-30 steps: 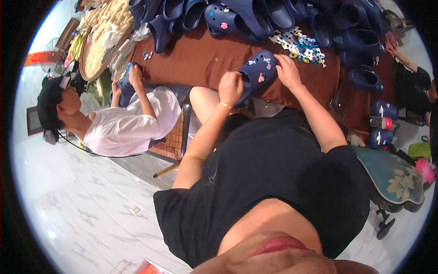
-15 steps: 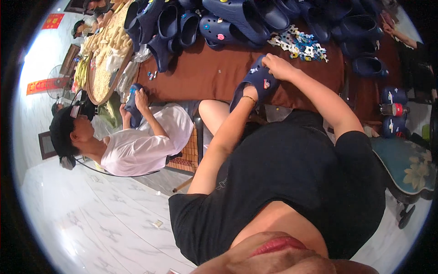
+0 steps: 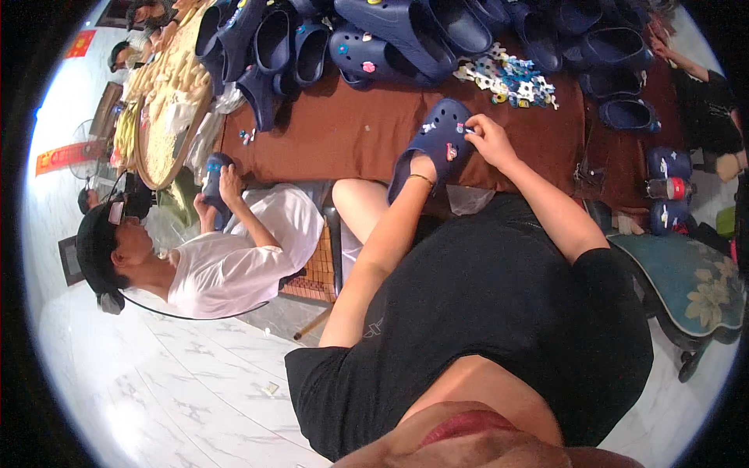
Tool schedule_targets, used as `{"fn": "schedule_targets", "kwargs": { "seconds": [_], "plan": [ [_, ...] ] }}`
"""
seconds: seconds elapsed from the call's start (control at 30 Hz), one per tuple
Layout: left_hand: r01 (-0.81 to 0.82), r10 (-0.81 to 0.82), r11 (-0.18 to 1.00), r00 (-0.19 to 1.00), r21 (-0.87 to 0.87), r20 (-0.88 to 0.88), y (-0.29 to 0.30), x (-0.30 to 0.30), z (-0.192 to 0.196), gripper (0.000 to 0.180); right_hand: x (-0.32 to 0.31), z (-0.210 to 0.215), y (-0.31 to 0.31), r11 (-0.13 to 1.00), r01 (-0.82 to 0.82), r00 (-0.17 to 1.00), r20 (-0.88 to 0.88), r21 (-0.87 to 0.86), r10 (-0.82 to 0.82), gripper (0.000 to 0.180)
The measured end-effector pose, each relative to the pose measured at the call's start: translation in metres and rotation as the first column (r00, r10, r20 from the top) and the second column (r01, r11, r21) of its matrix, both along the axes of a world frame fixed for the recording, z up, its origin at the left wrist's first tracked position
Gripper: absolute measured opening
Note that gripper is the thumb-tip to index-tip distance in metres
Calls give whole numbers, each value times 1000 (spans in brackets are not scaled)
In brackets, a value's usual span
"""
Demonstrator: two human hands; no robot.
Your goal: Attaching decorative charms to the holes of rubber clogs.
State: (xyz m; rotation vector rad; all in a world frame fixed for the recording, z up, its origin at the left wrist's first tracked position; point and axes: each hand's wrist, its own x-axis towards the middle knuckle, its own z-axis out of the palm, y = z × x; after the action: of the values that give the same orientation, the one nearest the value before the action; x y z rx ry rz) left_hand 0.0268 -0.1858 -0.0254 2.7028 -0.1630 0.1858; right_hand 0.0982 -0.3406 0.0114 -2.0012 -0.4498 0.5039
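A navy clog [image 3: 445, 123] with round holes in its toe hangs over my lap, in front of the table edge. My left hand [image 3: 423, 167] is pushed inside and holds it up; its fingers are hidden in the shoe. Small coloured charms sit on the clog's upper, one whitish and one red and white. At the shoe's right side, my right hand [image 3: 493, 142] pinches a small pale charm [image 3: 470, 132] between thumb and fingertips. Beyond the clog, a pile of white, blue and yellow charms [image 3: 511, 76] lies on the brown-covered table [image 3: 335, 129].
Many navy clogs [image 3: 382, 58] crowd the table's far side. On my left a seated person in white [image 3: 234, 261] handles another clog [image 3: 212, 183], near a round tray [image 3: 161, 156] of pale pieces. A cushioned chair [image 3: 679, 281] and a bottle [image 3: 669, 188] stand to my right.
My right hand has drawn back from the clog's toe to its right side, with a small charm now showing in its fingers. The clog's upper has turned more into sight.
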Motion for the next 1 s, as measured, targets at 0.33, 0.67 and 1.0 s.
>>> {"fn": "schedule_targets", "kwargs": {
  "seconds": [0.33, 0.67, 1.0],
  "plan": [
    [203, -188, 960, 978, 191, -91, 0, 3, 24, 31, -11, -6, 18, 986, -154, 772, 616, -56, 156, 27],
    [192, -172, 963, 979, 189, -113, -1, -5, 34, 40, -29, -5, 16, 992, -109, 795, 594, -56, 121, 14],
    [9, -7, 997, 1000, 78, -29, -10, -2, 36, 35, 70, 5, -46, 961, 259, 760, 593, 99, -266, 19]
  ]
}}
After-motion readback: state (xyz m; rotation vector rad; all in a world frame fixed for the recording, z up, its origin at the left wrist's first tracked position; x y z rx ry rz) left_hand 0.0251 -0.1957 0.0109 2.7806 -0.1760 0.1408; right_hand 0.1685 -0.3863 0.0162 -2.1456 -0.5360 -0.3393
